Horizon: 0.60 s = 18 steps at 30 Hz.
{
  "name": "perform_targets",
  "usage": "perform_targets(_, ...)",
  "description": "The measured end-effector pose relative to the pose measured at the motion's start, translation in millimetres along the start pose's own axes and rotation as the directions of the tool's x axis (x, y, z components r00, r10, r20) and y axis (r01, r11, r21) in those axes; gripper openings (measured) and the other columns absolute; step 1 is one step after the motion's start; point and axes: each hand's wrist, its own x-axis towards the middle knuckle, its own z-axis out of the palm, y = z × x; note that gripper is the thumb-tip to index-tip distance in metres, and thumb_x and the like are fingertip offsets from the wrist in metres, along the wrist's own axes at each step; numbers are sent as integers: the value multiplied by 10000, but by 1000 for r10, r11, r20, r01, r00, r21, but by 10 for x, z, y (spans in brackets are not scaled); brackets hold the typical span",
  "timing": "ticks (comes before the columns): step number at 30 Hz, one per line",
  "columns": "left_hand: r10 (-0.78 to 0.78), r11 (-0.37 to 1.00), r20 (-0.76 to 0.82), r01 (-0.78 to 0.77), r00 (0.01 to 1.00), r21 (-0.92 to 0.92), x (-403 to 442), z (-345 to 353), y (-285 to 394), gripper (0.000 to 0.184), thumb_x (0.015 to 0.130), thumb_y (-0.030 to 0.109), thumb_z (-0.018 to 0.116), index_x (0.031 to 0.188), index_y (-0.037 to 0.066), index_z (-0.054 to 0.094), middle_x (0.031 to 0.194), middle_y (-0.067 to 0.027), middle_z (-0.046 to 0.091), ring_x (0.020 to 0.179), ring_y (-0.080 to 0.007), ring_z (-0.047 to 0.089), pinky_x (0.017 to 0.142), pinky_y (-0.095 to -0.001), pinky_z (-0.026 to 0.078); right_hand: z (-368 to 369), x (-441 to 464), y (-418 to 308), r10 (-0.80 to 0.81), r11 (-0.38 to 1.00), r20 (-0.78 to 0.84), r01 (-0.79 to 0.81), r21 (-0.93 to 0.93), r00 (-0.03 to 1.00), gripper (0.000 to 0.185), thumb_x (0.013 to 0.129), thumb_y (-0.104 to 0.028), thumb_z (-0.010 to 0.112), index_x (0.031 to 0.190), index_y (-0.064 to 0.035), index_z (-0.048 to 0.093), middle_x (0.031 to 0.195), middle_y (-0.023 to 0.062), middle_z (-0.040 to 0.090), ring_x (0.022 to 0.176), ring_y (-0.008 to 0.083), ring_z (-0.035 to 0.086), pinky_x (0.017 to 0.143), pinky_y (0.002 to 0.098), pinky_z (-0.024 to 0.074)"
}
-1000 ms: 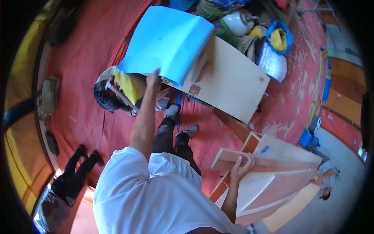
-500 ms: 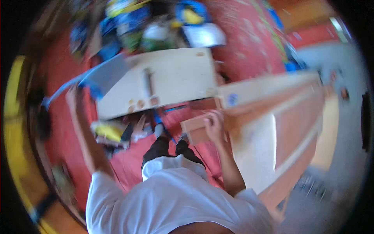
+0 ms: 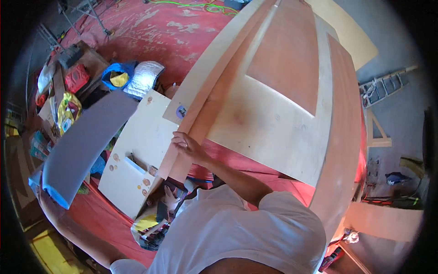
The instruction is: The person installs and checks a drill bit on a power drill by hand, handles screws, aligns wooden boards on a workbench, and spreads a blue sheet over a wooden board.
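At the far left, my left hand grips the lower end of a long, curved blue-grey sheet with a bright blue edge. Most of those fingers are hidden behind the sheet, which is held up at a slant. My right hand is closed over a reddish wooden strip, near its lower end. That strip runs along the edge of a large plywood panel structure. Between my hands stands a cream-coloured board with round brown marks, and a pale blue-white bar lies on it.
A red sheet covers the floor. Bags and a silver pad lie beyond the cream board. A ladder and a triangular wooden frame are at the right. Several items fill a container near my body.
My view has turned to the right, so the plywood structure fills more of it. The blue-grey sheet now shows its broad face. My right hand, fingers looser before, is closed on the strip.
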Motion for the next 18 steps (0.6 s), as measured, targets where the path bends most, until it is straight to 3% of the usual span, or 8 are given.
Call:
perform_targets(1,-8,995,-2,7,1000,-97,36,104,191,319,870,165,528,1147,9,553,1002,-111,611,749,-201,580,632,-345,466,-39,26,-108,141,961,38,-146,234,989,513,909,-312,531,1308,-53,338,1206,125,506,1082,277,532,884,362,458)
perform_targets(4,-52,875,38,64,998,-479,109,484,741,345,861,169,534,1163,3,537,1023,-117,607,783,-205,590,666,-347,476,-232,206,-502,171,806,124,-211,553,977,569,919,-432,457,1339,-86,289,1225,115,500,1115,290,511,900,407,450)
perform_targets(8,-35,502,257,239,966,-831,172,1160,1300,382,849,175,541,1185,-6,514,1051,-124,602,828,-210,602,711,-349,490,-1018,422,-794,-409,350,60,96,932,910,642,909,-560,329,1370,-116,281,1270,135,476,1133,303,488,938,504,393)
perform_targets(10,17,345,403,373,915,-861,209,1562,1545,402,843,177,544,1196,-10,503,1065,-128,599,850,-213,609,734,-350,496,-1341,-137,-1485,-263,243,-238,303,922,935,656,906,-566,298,1363,-95,315,1295,138,459,1149,324,462,958,525,360)
perform_targets(11,46,289,485,453,873,-843,206,1776,1660,412,840,179,546,1201,-12,498,1072,-130,597,862,-214,612,745,-351,500,-1755,-258,-1239,-287,350,-409,492,797,866,660,904,-551,288,1344,-63,351,1313,136,445,1182,330,424,973,516,346)
perform_targets(12,74,300,564,521,822,-799,221,1984,1769,422,837,180,548,1206,-15,492,1078,-132,596,873,-216,615,757,-351,503,-2175,-462,-827,-705,83,-293,485,871,646,648,910,-533,292,1331,-46,366,1312,145,445,1185,323,422,982,492,349)
perform_targets(15,102,565,778,608,620,-559,115,2709,2111,421,794,141,609,1184,8,523,1013,-82,615,865,-167,595,780,-297,467,-2640,-1425,-1037,-423,411,-531,677,610,735,635,910,-520,330,1330,-45,370,1304,128,458,1175,296,438,983,464,353)
perform_targets(18,189,692,943,645,273,-325,3,3696,2182,370,800,211,680,1104,20,589,984,-27,615,876,-122,566,819,-279,437,-3028,-2245,-913,-230,692,-585,553,464,778,623,911,-506,369,1329,-44,375,1296,111,470,1165,268,455,984,436,357)
